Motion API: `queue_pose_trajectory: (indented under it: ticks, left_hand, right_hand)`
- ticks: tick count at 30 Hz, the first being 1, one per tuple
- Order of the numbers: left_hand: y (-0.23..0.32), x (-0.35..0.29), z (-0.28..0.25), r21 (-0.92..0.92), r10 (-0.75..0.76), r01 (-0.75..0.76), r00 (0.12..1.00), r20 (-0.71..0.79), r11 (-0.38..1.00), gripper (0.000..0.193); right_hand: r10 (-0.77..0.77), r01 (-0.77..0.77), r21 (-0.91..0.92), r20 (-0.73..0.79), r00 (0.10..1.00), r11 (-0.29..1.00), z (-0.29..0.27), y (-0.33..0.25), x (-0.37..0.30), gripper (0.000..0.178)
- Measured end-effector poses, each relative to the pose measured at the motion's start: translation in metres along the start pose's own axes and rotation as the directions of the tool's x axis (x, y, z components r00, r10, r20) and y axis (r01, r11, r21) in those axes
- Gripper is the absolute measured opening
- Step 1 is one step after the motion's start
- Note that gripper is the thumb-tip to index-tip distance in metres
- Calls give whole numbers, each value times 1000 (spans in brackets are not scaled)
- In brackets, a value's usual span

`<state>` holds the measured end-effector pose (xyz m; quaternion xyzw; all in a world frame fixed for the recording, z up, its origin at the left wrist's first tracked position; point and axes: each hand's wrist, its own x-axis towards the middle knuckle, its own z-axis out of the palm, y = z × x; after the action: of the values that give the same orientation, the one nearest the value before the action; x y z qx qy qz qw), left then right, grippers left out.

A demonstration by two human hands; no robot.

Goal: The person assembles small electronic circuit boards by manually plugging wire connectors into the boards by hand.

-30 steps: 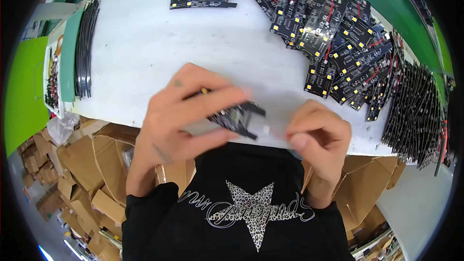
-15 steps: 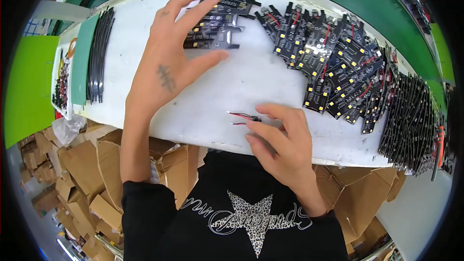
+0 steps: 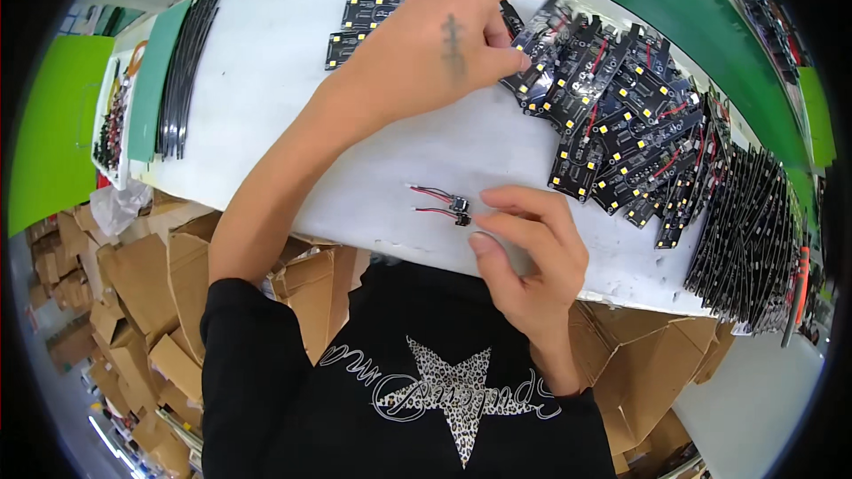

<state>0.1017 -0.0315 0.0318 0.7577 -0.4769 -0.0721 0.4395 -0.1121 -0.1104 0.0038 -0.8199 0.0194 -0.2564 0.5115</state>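
Note:
My left hand (image 3: 457, 40) reaches across to the left edge of a heap of black circuit boards (image 3: 577, 98) with yellow-white LEDs and red wires. Its thumb and index finger are spread, the thumb tip against a slightly blurred board (image 3: 540, 31); the other fingers are partly hidden. Beneath that wrist lies a row of similar boards (image 3: 355, 13), partly covered by the hand. My right hand (image 3: 532, 248) rests near the front edge, fingers curved apart and holding nothing. Just left of its fingertips lie two small black components (image 3: 461, 205) with red and black wires.
A bundle of thin black strips (image 3: 745, 231) lies at the right, beside an orange-handled tool (image 3: 803, 275). At the left are more dark strips (image 3: 188, 75), a green panel (image 3: 158, 84) and a white tray (image 3: 99, 160) of small parts. Cardboard boxes (image 3: 133, 275) stand below the table.
My left hand has swung right from the board row to the heap. My right hand has drawn slightly away from the small wired components, which now show as two side by side.

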Motion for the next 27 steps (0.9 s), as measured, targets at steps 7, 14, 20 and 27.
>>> queue_pose_trajectory:
  ticks: [7,14,20,27]
  left_hand:
    - [18,-38,-61,-170,-316,357,921,226,918,26]
    - [37,-69,-72,-309,-78,219,908,411,926,31]
    - [45,-73,-63,-282,-66,193,912,404,940,31]
    - [79,-100,-20,436,128,-181,981,149,882,61]
  right_hand:
    - [237,-210,202,-118,964,957,-14,3,-10,18]
    - [443,-455,411,131,887,790,-39,-6,4,17]
    - [337,-448,450,308,890,773,-37,-4,8,10]
    - [423,-457,352,173,889,817,-19,-13,2,8]
